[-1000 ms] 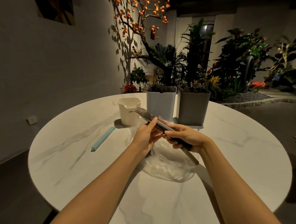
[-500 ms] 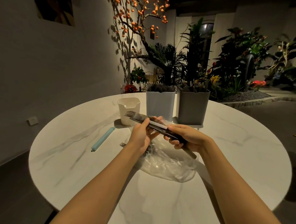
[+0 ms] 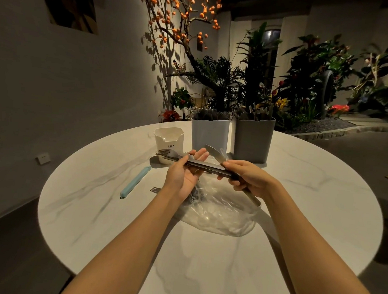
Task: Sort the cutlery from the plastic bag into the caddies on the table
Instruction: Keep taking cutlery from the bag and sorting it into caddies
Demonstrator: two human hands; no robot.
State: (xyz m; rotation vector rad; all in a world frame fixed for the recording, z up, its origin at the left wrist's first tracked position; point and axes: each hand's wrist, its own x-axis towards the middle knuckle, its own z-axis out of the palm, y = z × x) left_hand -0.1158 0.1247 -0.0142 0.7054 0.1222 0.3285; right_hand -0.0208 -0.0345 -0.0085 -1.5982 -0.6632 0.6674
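Steel knife (image 3: 214, 153) now split off, forks (image 3: 178, 157) lower

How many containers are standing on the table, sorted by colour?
Cream: 1, the small cream caddy, nothing visible inside.
Light grey: 1, the light grey caddy, dark cutlery tops showing above its rim.
Dark grey: 1, the dark grey caddy, also holding cutlery.
Total: 3 containers, at the far side of the table.
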